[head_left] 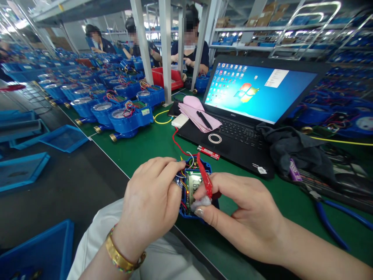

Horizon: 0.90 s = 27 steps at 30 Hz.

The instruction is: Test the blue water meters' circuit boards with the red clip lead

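Observation:
A blue meter unit (183,215) with an exposed circuit board and a small LCD (194,182) sits at the edge of the green bench. My left hand (154,194) is closed round the unit's left side, its fingertips near the upper wires; its grip is partly hidden. Between the thumb and fingers of my right hand (244,214) is a red-taped probe (205,177) with a whitish, translucent lump at its lower end, held over the right part of the board. A red cable (180,144) runs from the probe area to a small white box (180,121).
An open laptop (233,128) stands behind, with pink cloths (194,111), a pen (204,119) and a ring (215,138) on it. Blue-handled pliers (326,217) and a dark cloth (294,149) lie right. Several blue meters (128,120) fill the left bench; co-workers (190,42) sit beyond.

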### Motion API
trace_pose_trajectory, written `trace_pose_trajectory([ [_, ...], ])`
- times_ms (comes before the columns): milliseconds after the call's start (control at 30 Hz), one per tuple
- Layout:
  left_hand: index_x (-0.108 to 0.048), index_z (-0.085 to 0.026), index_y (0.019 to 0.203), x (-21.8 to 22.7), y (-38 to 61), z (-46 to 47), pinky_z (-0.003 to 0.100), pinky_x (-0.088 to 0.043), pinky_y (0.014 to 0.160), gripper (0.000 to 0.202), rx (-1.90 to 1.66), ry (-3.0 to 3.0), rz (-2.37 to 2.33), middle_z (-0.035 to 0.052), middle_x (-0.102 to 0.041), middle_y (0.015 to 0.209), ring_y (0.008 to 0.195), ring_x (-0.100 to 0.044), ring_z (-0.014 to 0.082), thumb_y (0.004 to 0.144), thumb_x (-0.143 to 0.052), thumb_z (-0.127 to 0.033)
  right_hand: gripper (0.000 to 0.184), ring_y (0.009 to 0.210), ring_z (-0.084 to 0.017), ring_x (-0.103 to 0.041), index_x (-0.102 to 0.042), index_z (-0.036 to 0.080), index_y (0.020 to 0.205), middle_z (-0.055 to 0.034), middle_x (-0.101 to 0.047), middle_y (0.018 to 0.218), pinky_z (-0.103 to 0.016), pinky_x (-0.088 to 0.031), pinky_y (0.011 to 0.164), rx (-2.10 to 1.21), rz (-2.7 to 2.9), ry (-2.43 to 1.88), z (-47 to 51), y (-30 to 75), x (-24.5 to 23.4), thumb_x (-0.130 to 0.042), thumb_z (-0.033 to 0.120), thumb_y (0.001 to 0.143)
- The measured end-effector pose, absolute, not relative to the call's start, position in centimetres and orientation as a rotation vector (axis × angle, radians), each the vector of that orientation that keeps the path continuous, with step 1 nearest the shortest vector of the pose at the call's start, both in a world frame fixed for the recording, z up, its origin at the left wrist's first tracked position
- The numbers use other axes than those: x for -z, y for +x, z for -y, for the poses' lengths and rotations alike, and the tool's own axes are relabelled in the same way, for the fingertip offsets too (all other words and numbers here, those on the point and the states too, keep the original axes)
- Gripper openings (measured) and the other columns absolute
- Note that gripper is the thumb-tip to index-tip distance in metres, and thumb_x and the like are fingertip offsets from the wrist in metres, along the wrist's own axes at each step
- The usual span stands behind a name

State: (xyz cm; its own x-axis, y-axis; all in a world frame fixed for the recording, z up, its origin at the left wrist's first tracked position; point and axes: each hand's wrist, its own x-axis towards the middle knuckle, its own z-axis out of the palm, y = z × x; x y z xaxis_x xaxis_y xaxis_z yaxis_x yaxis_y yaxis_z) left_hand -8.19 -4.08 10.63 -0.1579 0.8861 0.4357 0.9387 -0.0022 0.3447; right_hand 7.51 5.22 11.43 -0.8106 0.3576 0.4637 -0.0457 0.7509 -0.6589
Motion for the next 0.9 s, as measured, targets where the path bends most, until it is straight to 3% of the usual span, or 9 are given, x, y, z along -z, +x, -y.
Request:
trace_pose_trajectory([
  [500, -0.061, -0.017, 0.104, -10.58, -8.13, 3.79, 0.044, -0.047, 0.082, 0.034, 0.833, -1.959, 2.213, 0.0064, -0.064, 0.104, 0.096, -0.057, 0.0235, 0.084, -0.034, -0.015, 0.003, 0.068, -0.016, -0.059, -0.057, 0.015, 0.084, -0.0035, -0.063, 0.074, -0.026, -0.044, 0.062, -0.796, 2.405, -0.170, -5.16, 7.63, -11.23, -0.058, 0.013, 0.086],
  [900, -0.058, -0.021, 0.097, -10.60, -8.49, 3.36, 0.043, -0.045, 0.076, 0.030, 0.799, -1.926, 2.311, 0.0049, -0.061, 0.095, 0.089, -0.055, 0.0230, 0.084, -0.032, -0.016, 0.009, 0.062, -0.014, -0.052, -0.053, 0.017, 0.078, -0.0019, -0.057, 0.069, -0.025, -0.039, 0.057, -0.812, 2.345, -0.148, -5.29, 6.72, -10.98, -0.051, 0.014, 0.086],
])
